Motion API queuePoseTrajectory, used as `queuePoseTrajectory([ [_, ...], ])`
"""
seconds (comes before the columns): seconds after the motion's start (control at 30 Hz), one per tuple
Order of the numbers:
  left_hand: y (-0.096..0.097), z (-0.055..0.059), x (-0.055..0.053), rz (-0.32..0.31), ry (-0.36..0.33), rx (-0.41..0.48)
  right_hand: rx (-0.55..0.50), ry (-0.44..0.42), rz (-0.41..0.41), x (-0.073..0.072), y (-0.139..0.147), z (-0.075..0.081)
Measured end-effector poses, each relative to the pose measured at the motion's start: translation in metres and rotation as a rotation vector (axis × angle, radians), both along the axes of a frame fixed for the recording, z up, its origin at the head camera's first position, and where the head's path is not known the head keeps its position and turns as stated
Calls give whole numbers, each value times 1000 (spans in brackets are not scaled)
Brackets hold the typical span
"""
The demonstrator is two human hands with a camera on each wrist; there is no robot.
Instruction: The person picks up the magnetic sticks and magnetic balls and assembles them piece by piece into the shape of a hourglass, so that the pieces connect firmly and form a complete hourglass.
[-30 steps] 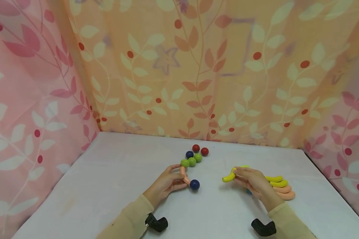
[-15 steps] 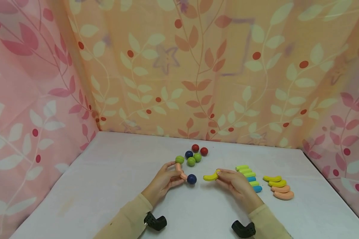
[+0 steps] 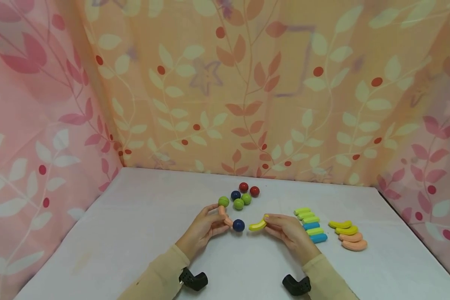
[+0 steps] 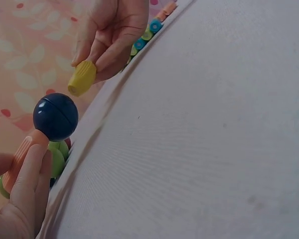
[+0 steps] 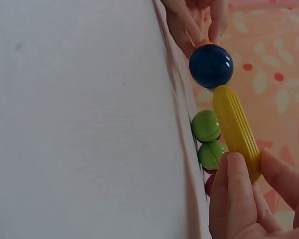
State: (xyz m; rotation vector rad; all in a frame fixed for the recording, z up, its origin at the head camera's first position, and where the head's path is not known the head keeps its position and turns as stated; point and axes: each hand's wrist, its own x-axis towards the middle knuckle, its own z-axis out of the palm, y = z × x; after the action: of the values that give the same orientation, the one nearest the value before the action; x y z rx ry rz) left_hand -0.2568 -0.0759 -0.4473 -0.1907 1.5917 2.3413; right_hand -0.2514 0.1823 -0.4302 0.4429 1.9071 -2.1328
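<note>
My left hand point(image 3: 200, 230) grips an orange curved stick point(image 3: 223, 212) between thumb and fingers. At the stick's far end sits a green ball point(image 3: 223, 201), and at its near end a dark blue ball point(image 3: 238, 225). With thumb and fingertips my right hand point(image 3: 290, 232) pinches one end of a yellow curved stick point(image 3: 257, 225). Its free end points at the blue ball, with a small gap between them in the head view. Ridges run along the yellow stick point(image 5: 236, 130) in the right wrist view. The blue ball point(image 4: 56, 117) hides the orange stick's tip in the left wrist view.
Behind the hands lie loose balls: two red point(image 3: 243, 187), one dark blue point(image 3: 235, 195) and two green point(image 3: 238, 203). To the right is a row of short lime and blue sticks point(image 3: 310, 225). Beyond it rest yellow point(image 3: 346, 230) and orange curved sticks point(image 3: 354, 245). A patterned curtain point(image 3: 210, 104) backs the white table.
My right hand has brought the yellow stick leftward, close to the blue ball. My left hand has shifted slightly left with the orange stick and both balls, away from the loose green balls.
</note>
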Motion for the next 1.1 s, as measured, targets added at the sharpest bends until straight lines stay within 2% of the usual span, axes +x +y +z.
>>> queuePoseTrajectory([
  [0.3,-1,0,2,-10,3,-6,8,-7,15,-1,-7,3],
  [0.9,3,2,1,11,-23,-54,-10,-39,37,-3,-8,-4],
  [1.1,0,1,1,6,-21,-55,-37,-23,80,-3,-11,-3],
])
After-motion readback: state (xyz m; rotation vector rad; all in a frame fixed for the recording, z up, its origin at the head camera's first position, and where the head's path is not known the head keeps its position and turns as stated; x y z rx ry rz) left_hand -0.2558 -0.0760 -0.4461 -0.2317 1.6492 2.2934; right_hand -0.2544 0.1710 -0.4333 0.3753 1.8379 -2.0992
